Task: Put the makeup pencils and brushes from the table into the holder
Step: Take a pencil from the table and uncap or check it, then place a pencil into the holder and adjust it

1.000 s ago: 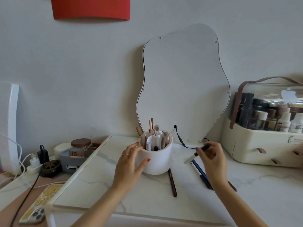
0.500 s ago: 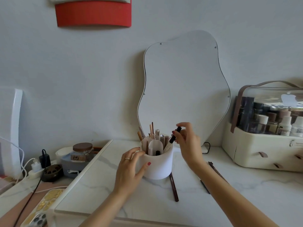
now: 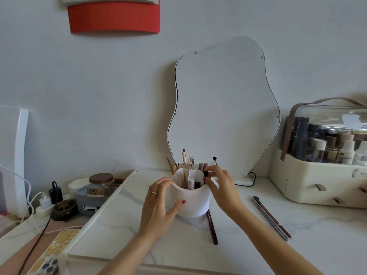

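Observation:
A round white holder (image 3: 195, 203) with inner dividers stands mid-table, with several pencils and brushes upright in it. My left hand (image 3: 158, 205) grips its left wall. My right hand (image 3: 222, 185) is at the right rim, fingertips pinching the dark cap of a pencil (image 3: 206, 174) that is mostly down inside a compartment. A dark brown pencil (image 3: 212, 228) lies on the marble just in front of the holder. Two more pencils (image 3: 271, 218) lie side by side to the right.
A wavy mirror (image 3: 224, 108) leans on the wall behind the holder, its cable trailing right. A cream cosmetics case (image 3: 317, 181) fills the right side. At left sit a glass jar (image 3: 100, 184), chargers (image 3: 46, 201) and a phone (image 3: 51, 253) near the front edge.
My right hand picked a dark-capped pencil off the table at right, carried it left over the holder and lowered it in. The left hand stayed on the holder.

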